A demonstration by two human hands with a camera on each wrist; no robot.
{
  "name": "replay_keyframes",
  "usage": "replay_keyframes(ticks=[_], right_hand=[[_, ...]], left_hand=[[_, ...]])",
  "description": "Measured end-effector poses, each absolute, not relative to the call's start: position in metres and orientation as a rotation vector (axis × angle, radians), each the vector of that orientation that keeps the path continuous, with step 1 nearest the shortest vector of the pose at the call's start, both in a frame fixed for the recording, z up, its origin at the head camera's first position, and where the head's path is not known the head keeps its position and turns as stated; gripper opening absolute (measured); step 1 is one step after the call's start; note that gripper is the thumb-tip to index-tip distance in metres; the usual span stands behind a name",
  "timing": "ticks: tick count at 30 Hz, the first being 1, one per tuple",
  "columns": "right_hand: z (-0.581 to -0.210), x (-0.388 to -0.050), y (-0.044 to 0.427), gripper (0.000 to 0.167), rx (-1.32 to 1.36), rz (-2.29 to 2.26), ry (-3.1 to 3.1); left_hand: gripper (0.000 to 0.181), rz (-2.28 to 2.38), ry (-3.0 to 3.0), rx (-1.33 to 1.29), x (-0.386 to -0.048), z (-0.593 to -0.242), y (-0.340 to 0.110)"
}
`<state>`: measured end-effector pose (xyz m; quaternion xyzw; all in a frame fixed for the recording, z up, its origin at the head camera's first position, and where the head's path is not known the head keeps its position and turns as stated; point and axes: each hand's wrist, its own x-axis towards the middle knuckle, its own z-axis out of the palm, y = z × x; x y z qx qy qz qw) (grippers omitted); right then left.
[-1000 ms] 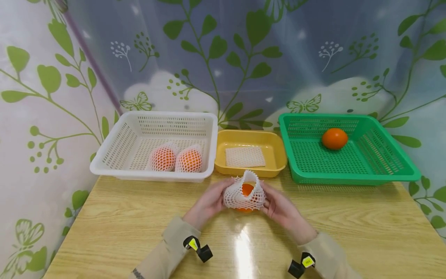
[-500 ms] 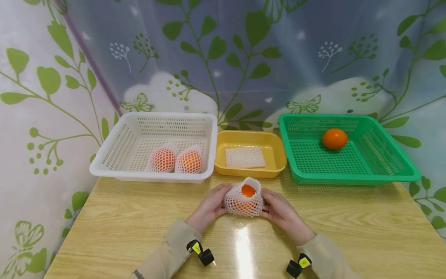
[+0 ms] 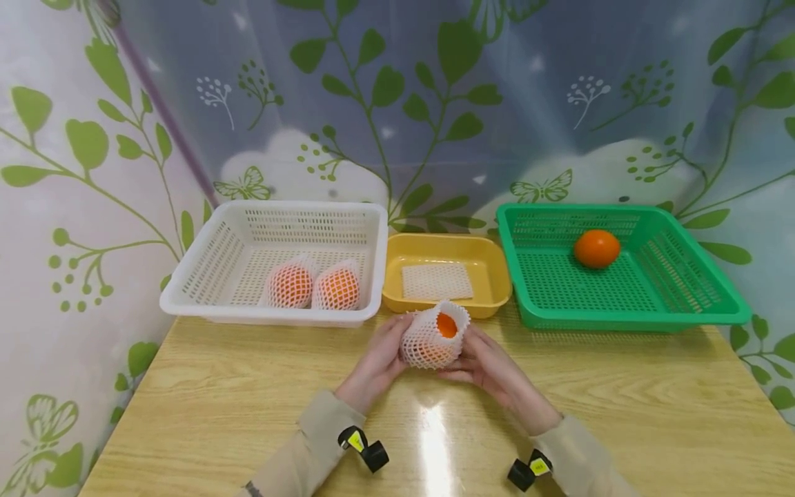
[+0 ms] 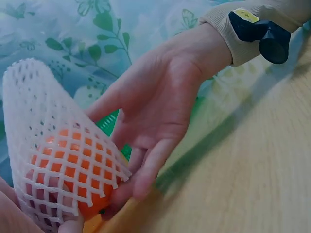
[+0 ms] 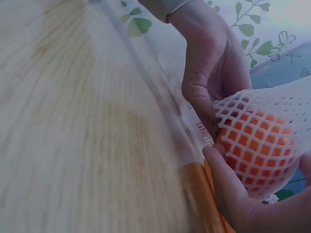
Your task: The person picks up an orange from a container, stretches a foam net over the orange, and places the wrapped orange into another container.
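Observation:
Over the table in the head view, an orange sits inside a white foam net sleeve. The sleeve's open end tilts up and to the right, and the fruit's bare top shows through it. My left hand grips the sleeved orange from the left side. On the other side my right hand holds it, thumb behind the net and fingers at its lower edge. The left wrist view shows the net's hem near the right fingers, with bare orange peel below it.
A white basket with two netted oranges stands at the left. Behind the hands is a yellow tray holding flat foam netting. At the right, a green basket contains one bare orange.
The net was pulled down over the orange, covering its lower part. Then both hands rose slightly with it, and its opening turned toward the right. The right fingers shifted underneath.

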<state>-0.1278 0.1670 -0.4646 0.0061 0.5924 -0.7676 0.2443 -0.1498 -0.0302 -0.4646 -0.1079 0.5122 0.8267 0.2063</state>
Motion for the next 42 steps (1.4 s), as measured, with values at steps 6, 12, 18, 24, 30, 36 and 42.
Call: replay_keyframes(ticks=[6, 12, 18, 24, 30, 36, 42], right_hand=[[-0.457, -0.128, 0.169, 0.051, -0.089, -2.186, 1.569], [-0.451, -0.126, 0.171, 0.046, -0.132, -2.185, 1.543], [-0.443, -0.123, 0.167, 0.068, -0.198, -2.155, 1.508], [-0.442, -0.118, 0.167, 0.060, -0.322, -2.169, 1.472], [-0.443, -0.119, 0.167, 0.063, -0.374, -2.204, 1.463], [-0.438, -0.119, 0.164, 0.065, -0.192, -2.380, 1.546], [-0.438, -0.116, 0.162, 0.060, -0.168, -2.428, 1.635]], left_hand=[[0.035, 2.302, 1.614, -0.259, -0.150, -0.449, -0.024], [0.038, 2.319, 1.699, -0.229, -0.153, -0.445, -0.022], [0.032, 2.311, 1.748, -0.232, -0.154, -0.448, -0.021], [0.032, 2.347, 1.638, -0.122, -0.149, -0.452, -0.019], [0.039, 2.345, 1.662, -0.036, -0.148, -0.447, -0.020], [0.083, 2.368, 1.774, 0.324, -0.152, -0.439, -0.021], [0.104, 2.185, 1.911, 0.551, -0.146, -0.433, -0.018]])
